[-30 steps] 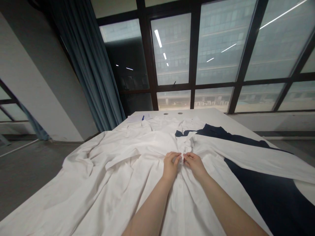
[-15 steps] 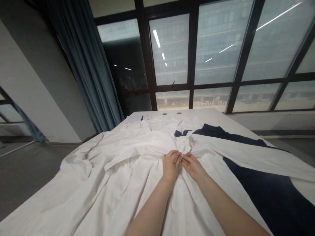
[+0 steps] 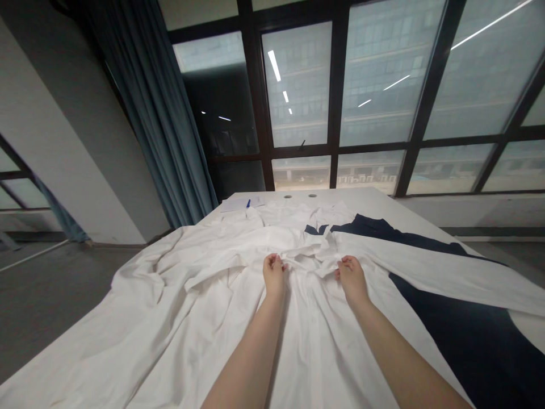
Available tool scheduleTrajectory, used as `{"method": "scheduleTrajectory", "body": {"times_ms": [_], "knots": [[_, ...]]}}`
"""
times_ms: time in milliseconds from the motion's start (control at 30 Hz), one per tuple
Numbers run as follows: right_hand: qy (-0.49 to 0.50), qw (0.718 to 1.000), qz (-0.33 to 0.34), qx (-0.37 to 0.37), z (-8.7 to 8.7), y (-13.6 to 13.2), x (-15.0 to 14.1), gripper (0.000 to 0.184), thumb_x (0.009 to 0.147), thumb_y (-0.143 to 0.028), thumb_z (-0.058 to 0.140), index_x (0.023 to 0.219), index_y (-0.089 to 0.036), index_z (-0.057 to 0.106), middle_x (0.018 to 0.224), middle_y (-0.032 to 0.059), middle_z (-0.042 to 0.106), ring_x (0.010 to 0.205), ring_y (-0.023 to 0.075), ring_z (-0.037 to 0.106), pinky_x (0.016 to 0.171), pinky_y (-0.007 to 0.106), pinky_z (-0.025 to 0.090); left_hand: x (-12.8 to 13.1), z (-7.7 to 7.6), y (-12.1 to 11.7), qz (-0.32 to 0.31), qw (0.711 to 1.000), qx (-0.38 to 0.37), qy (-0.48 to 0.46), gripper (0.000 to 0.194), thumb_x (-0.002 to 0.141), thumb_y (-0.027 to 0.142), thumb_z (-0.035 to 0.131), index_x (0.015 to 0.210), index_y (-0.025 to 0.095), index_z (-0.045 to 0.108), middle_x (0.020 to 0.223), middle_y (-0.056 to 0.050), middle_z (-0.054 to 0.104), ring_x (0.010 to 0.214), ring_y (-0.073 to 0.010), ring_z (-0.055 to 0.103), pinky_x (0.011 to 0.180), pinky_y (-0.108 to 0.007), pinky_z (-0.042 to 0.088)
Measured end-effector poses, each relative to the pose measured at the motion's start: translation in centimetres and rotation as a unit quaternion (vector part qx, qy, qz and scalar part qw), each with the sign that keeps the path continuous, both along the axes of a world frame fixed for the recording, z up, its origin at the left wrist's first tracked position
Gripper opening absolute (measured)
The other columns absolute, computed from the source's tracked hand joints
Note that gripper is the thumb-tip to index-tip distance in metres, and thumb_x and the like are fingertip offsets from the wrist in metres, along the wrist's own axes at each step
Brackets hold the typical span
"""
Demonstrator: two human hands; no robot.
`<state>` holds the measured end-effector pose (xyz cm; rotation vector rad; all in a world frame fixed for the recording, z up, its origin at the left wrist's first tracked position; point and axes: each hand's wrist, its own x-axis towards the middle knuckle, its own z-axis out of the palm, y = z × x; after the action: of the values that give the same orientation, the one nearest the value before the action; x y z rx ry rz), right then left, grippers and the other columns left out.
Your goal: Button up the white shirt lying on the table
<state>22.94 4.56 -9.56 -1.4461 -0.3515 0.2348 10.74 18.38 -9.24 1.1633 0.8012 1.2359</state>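
A large white long-sleeved garment, lying spread with soft folds, has a collar gathered between my two hands. On the collar's left side, my left hand is closed, thumb and fingers pinching the cloth. My right hand pinches the right side of the collar in the same way. The cloth stretches loosely across the gap between them. From the collar area a white sleeve reaches out to the right. Fingers hide the exact spots where the cloth is gripped.
Dark navy cloth lies under the sleeve at the right. More white cloth is bunched farther back on the white table. A blue pen rests on paper at the back left. Beyond stand windows and a blue curtain.
My hands were together at the collar's middle and have moved apart, left and right. The collar cloth is now spread between them.
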Motion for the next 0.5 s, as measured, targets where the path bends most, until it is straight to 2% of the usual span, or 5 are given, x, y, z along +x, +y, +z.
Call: {"method": "scheduleTrajectory", "body": {"times_ms": [167,233,333,433,500], "knots": [[-0.205,0.972,-0.066,-0.089,1.8,-0.7,-1.6,0.013,0.072,-0.032,0.044,0.077,-0.021,0.046,0.064,-0.0020,0.048,0.053,0.0119,0.049,0.052,0.023,0.038,-0.9,0.1,-1.8,0.045,0.970,0.198,0.134,0.014,0.068,0.020,0.050,0.082,0.020,0.045,0.082,0.000,0.046,0.078,-0.0131,0.047,0.067,-0.026,0.040],[-0.311,0.941,-0.009,-0.136,2.8,-0.5,-3.5,0.015,0.075,-0.033,0.042,0.076,-0.020,0.049,0.056,-0.0032,0.046,0.052,0.0120,0.046,0.053,0.023,0.035,-1.3,0.4,-3.5,0.031,0.943,0.260,0.206,0.010,0.070,0.018,0.047,0.079,0.019,0.047,0.076,0.000,0.044,0.073,-0.0136,0.046,0.066,-0.027,0.039],[-0.365,0.897,0.106,-0.225,3.1,0.2,-5.9,0.022,0.077,-0.036,0.041,0.087,-0.020,0.053,0.055,-0.0019,0.051,0.051,0.0133,0.048,0.051,0.022,0.032,-1.8,0.5,-5.4,-0.003,0.919,0.295,0.263,0.009,0.072,0.013,0.042,0.077,0.019,0.046,0.072,0.000,0.043,0.068,-0.0135,0.045,0.064,-0.027,0.038],[-0.354,0.881,0.138,-0.282,1.9,0.9,-6.6,0.028,0.076,-0.036,0.043,0.098,-0.021,0.052,0.067,0.0022,0.059,0.059,0.0153,0.053,0.054,0.023,0.033,-2.2,0.4,-5.4,-0.017,0.905,0.315,0.285,0.014,0.073,0.009,0.037,0.078,0.019,0.045,0.075,-0.001,0.043,0.071,-0.0143,0.046,0.065,-0.027,0.038],[-0.349,0.877,0.134,-0.303,1.1,1.2,-6.3,0.023,0.074,-0.037,0.045,0.085,-0.020,0.054,0.065,0.0027,0.058,0.060,0.0158,0.053,0.055,0.023,0.034,-2.7,0.6,-4.4,-0.007,0.900,0.326,0.290,0.014,0.074,0.009,0.035,0.077,0.019,0.044,0.076,-0.002,0.043,0.072,-0.0148,0.046,0.067,-0.028,0.039]]}}
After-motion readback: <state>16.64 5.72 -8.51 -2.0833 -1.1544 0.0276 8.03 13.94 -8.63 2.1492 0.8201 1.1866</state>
